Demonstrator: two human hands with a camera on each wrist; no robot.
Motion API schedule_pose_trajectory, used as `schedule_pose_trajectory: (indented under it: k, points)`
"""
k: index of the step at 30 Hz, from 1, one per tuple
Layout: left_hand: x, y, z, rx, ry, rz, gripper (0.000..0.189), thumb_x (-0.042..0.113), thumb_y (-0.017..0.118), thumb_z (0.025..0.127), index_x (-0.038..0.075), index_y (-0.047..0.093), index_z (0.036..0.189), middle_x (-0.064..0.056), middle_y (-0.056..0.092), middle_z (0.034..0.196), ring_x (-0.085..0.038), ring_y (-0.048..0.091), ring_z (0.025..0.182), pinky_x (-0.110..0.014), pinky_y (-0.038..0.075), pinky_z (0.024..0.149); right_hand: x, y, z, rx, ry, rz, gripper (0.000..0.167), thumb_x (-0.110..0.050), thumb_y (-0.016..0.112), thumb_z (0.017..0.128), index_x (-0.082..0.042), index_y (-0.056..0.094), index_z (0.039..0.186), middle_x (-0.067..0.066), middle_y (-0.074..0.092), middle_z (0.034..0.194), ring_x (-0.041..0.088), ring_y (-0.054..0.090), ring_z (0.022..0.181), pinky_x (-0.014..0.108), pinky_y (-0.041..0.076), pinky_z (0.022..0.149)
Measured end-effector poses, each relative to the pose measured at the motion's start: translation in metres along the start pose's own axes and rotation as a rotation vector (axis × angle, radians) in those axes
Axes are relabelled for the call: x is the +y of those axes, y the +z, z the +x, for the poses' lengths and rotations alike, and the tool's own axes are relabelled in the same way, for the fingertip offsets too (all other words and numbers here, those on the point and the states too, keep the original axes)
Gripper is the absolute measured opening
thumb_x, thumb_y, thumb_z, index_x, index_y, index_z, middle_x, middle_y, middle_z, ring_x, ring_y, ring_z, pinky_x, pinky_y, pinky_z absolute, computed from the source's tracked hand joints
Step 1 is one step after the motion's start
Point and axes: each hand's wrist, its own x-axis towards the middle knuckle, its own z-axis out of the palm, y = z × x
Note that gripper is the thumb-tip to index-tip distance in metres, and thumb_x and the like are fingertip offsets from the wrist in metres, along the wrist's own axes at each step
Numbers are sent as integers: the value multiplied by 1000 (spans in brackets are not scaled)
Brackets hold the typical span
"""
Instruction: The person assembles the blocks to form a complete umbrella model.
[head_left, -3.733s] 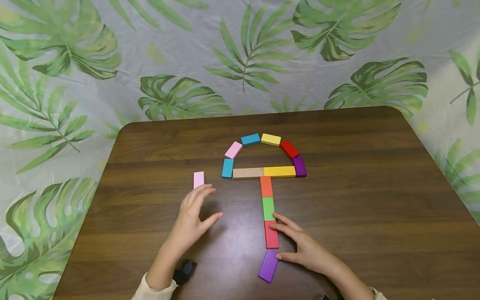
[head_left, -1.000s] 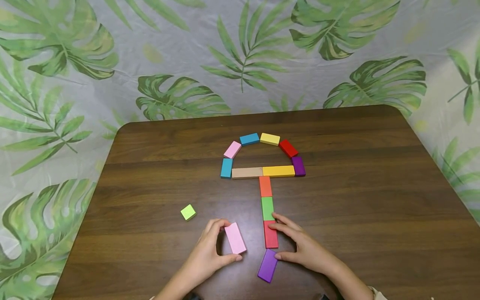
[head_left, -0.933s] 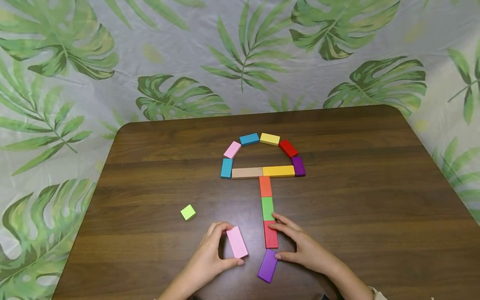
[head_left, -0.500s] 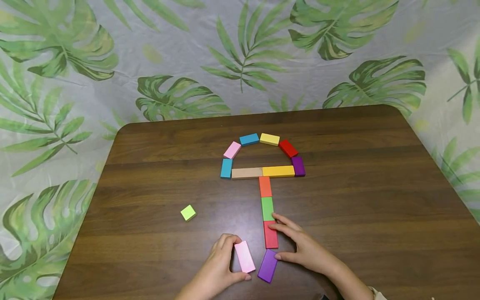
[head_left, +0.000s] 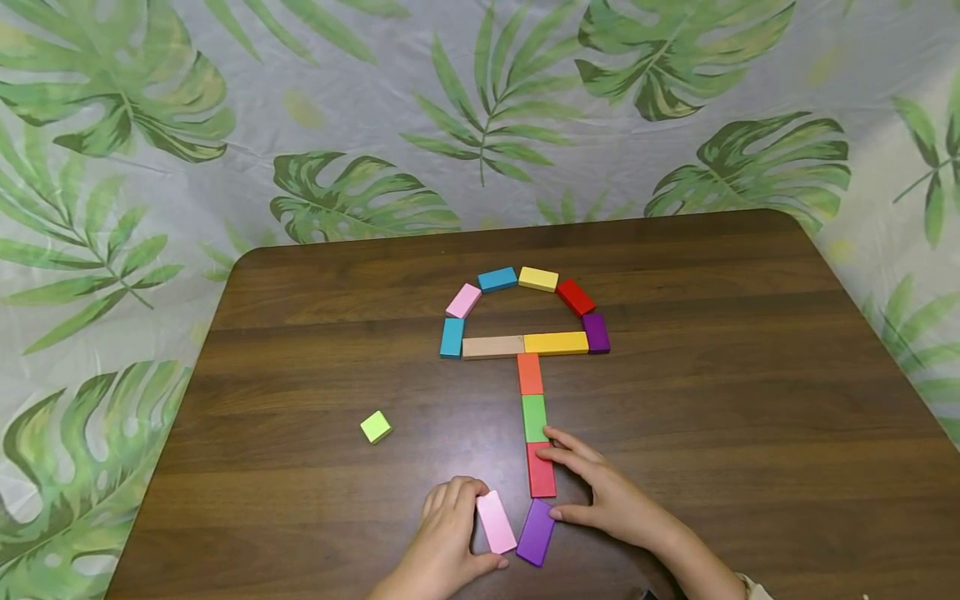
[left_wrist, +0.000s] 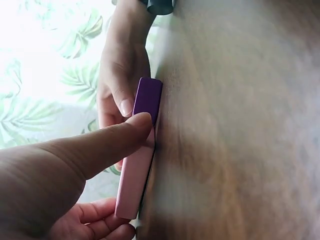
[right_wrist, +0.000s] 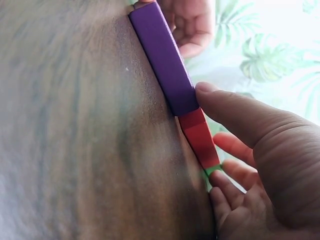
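Observation:
At the front of the table my left hand point(head_left: 447, 533) holds a pink wooden block point(head_left: 496, 522) by its ends, thumb at the near end and fingertips at the far end. The block lies slanted beside a purple block point(head_left: 536, 532), its near corner close to it. My right hand point(head_left: 611, 500) rests with loose fingers at the right side of the column: its thumb point(right_wrist: 207, 90) touches the purple block's edge, and fingertips rest on the red block point(head_left: 541, 471) and beside the green block point(head_left: 534, 419). An orange block point(head_left: 529, 373) tops this column.
Beyond the column, a tan block point(head_left: 492, 347) and a yellow-orange block point(head_left: 556, 342) form a bar under an arch of several coloured blocks, including a blue one point(head_left: 497, 279). A small lime block point(head_left: 377, 427) lies alone at left on the brown table point(head_left: 712, 375).
My left hand picked up the pink block from the left, uncovering the lime block, and carried it right and nearer to beside the purple block. My right hand stays in place.

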Motion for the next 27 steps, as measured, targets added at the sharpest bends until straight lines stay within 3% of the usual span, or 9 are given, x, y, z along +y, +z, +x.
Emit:
schedule_pose_trajectory:
  k: [8,18,27]
  points:
    - [1,-1,-1,-16,-7,18,78,41,84,47,5,46,105,0,44,100,-16,43,94,-36,33,84,0,0,0,-1,2,-1,60,-35,71,75,-22,48,129,0,29,142,23,30,127,33,29,98]
    - [1,-4,-5,-71,6,72,89,52,79,50,5,46,118,0,44,99,-16,40,94,-36,30,85,-1,1,0,-14,40,5,62,-34,73,73,-21,48,129,0,29,143,24,29,128,49,32,93]
    - [2,-12,-9,-127,27,106,82,50,80,49,9,50,113,2,45,96,-17,39,88,-40,30,83,1,1,0,-2,0,4,59,-35,70,76,-21,48,129,0,29,142,21,29,128,35,29,98]
